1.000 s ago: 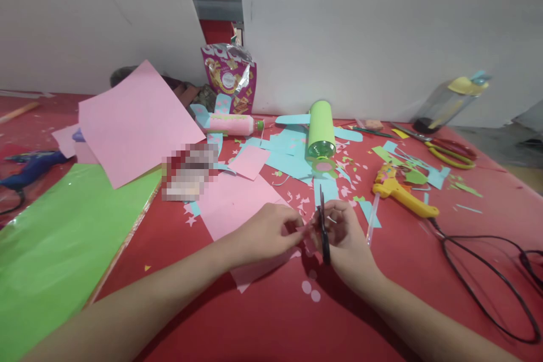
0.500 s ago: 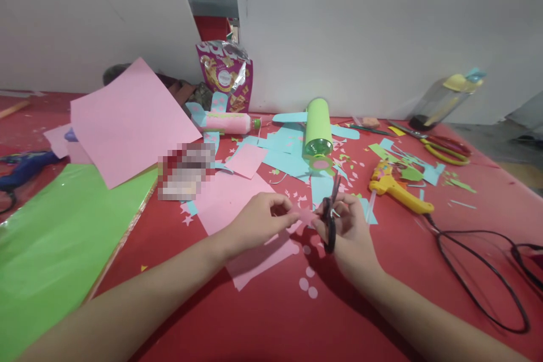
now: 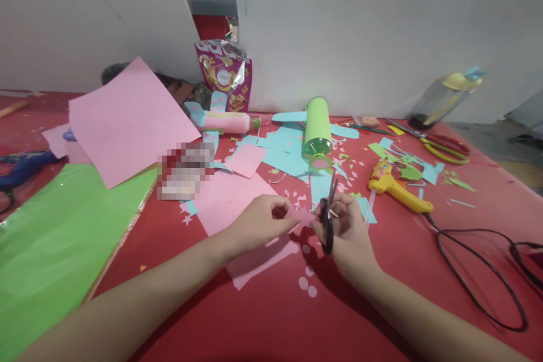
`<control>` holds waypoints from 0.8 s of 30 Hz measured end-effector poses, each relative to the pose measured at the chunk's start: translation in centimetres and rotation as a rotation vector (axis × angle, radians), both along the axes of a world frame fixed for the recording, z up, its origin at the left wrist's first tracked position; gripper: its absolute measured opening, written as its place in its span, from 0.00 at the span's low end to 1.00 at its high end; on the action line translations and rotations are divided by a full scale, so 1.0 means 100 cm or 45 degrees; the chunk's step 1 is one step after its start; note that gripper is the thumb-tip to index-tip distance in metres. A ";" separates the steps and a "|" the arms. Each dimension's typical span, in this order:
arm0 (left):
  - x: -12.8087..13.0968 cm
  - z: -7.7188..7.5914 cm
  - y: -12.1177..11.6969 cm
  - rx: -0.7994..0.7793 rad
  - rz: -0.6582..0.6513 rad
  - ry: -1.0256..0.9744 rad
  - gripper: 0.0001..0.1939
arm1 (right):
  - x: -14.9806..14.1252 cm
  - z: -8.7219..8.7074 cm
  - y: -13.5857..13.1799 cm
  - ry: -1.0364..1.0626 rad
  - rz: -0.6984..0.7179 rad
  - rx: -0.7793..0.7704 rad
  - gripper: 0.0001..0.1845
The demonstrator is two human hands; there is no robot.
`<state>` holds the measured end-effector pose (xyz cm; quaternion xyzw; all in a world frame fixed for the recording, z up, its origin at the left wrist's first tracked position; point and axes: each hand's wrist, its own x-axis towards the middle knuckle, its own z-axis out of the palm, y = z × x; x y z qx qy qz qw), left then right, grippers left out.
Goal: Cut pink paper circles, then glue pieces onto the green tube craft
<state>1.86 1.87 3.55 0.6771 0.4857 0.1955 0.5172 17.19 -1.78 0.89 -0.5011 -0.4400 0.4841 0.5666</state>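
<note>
My left hand (image 3: 258, 220) pinches a small pink paper piece (image 3: 304, 216) between thumb and fingers. My right hand (image 3: 347, 232) is closed on black scissors (image 3: 327, 215), whose blades point up and away and meet the pink piece. Both hands hover just above the red table (image 3: 271, 317). Under them lies a larger pink sheet (image 3: 237, 203) with cut edges. Small pink dots (image 3: 307, 285) and paper scraps lie on the table near my wrists.
A green-wrapped bottle (image 3: 318, 124) with blue paper wings and a pink-wrapped bottle (image 3: 227, 122) lie further back. A yellow glue gun (image 3: 396, 186) with black cord (image 3: 475, 271) is at right, red-yellow scissors (image 3: 445, 147) beyond. Green sheets (image 3: 55, 237) and a pink sheet (image 3: 127, 119) lie left.
The scissors tilted from upright to leaning right and their blades opened slightly. The pink piece in my left hand came out more clearly between the hands. Both hands shifted slightly up the table.
</note>
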 end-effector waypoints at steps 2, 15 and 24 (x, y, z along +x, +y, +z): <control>0.001 0.000 0.000 0.007 -0.021 0.028 0.11 | -0.001 -0.001 0.000 0.024 -0.005 0.020 0.21; 0.004 -0.003 -0.005 0.043 -0.089 0.054 0.16 | 0.000 -0.001 -0.002 -0.008 0.071 -0.007 0.21; 0.003 -0.004 -0.005 0.071 -0.162 0.100 0.15 | -0.002 -0.001 -0.003 0.039 0.118 -0.007 0.20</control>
